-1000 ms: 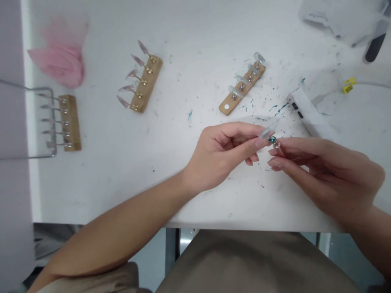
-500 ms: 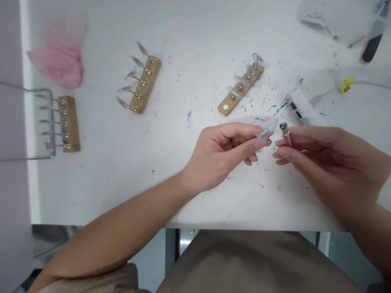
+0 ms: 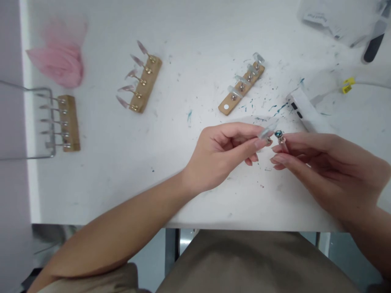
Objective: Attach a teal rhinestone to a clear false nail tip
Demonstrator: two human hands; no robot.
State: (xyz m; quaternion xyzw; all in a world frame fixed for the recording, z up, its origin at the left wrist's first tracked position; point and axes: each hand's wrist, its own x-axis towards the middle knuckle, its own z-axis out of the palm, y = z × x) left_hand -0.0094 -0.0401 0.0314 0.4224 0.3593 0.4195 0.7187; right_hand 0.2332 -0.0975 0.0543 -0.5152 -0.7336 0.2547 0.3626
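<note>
Between thumb and fingers, my left hand is closed on a clear, pointed false nail tip. A small metal holder shows under the nail tip, partly hidden by the fingers. My right hand pinches a short clear-and-metal stick with a round, shiny teal head. That head is beside the nail tip, with a small gap between them. Beyond the hands, a wooden display stand carries several pale nail tips on metal posts, and a white dot marks its near end.
Two more wooden stands with nail tips, one in the middle and one at left, rest on the white table. A wire frame, pink cloth, white device with cable, plastic packet and black-handled tool lie around.
My right hand has moved slightly left and toward me, and the stick's teal head now tilts more toward the camera. My left hand stays nearly still.
</note>
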